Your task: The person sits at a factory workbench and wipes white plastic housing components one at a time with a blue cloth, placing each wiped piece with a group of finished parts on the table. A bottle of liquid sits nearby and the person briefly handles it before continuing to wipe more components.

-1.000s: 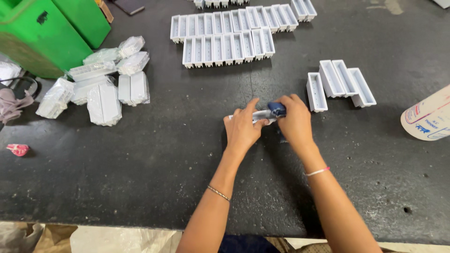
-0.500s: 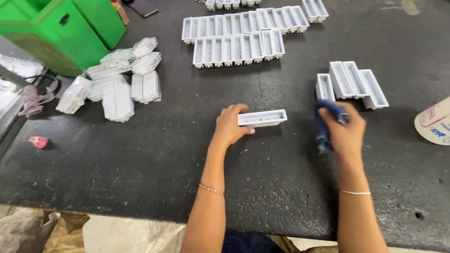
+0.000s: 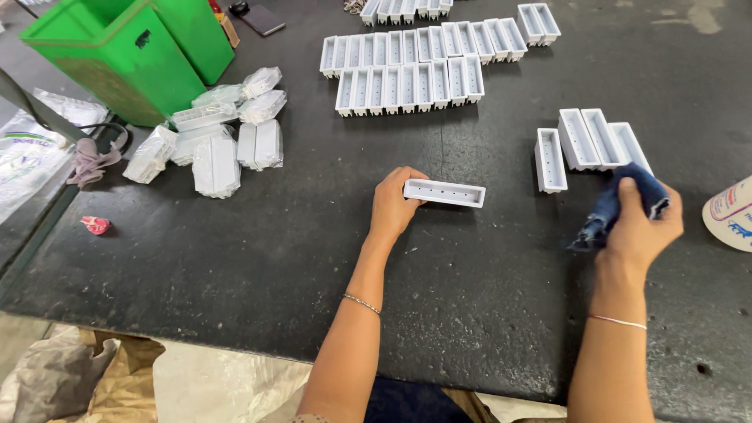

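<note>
Two hands: both over the dark counter point(image 3: 258, 258).
Left hand point(image 3: 394, 205): mid-frame, fingers closed around one end of a white tray point(image 3: 444, 193) lying flat.
Right hand point(image 3: 641, 227): right of frame, fingers bunched on a blue cloth point(image 3: 619, 205).
Beside the cloth: four white trays point(image 3: 583, 142).
Top centre: tray rows point(image 3: 407, 66).
Upper left: green bin point(image 3: 117, 59), wrapped trays point(image 3: 215, 133).

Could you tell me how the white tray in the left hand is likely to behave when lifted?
The white tray probably stays stiff: the left hand holds one end and it doesn't sag. It seems light, being a thin-walled open shell. Long and flat-sided, it should slide rather than roll.
</note>
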